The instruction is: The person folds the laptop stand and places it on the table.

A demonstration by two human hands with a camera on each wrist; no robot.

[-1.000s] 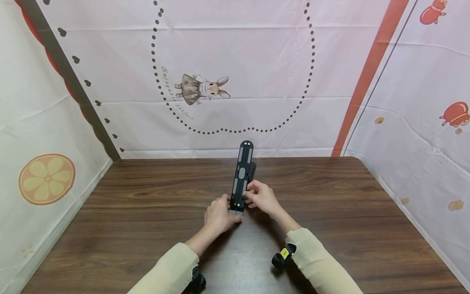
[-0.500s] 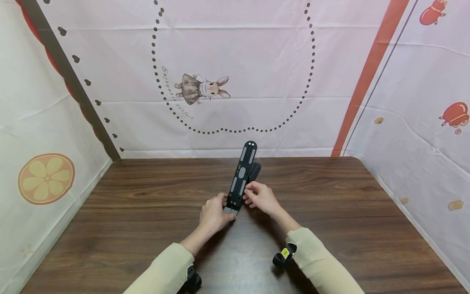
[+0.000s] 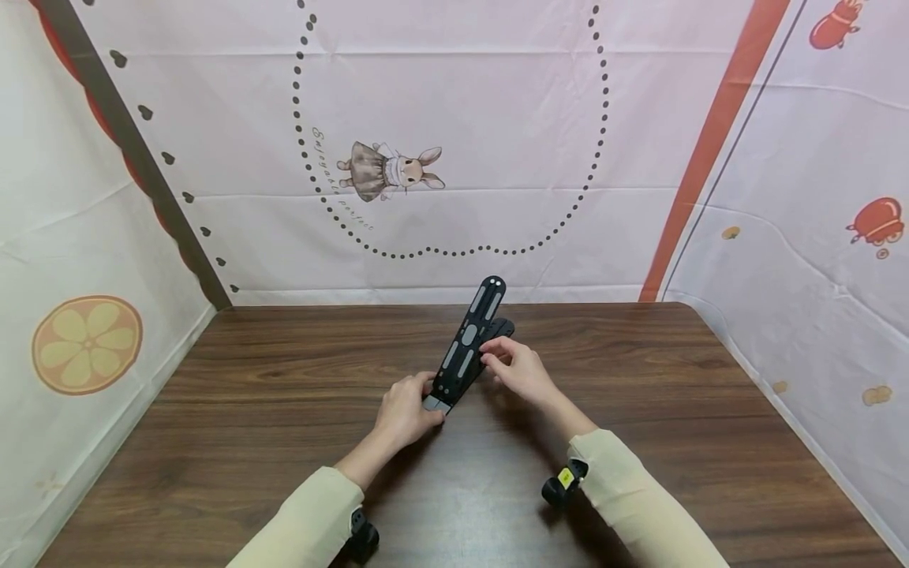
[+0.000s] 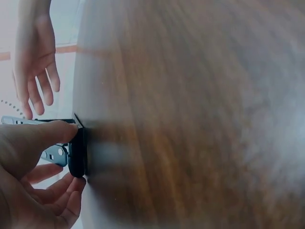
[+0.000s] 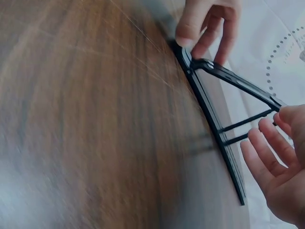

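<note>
1. Here's the black folding stand on the bench, right between the hands, its long axis slanting from the near-left hinge end to the far right.
2. Left hand is the nearer one: its fingers grip that hinge end, thumb opposite the rest.
3. Right hand sits along the stand's right side, fingers loose and extended; the stand lies just leftward of them, and whether they touch it, I can't tell.
4. The count: one stand, two bars spread in a wedge, two struts visible between them, five grey inlays, two hands.
</note>
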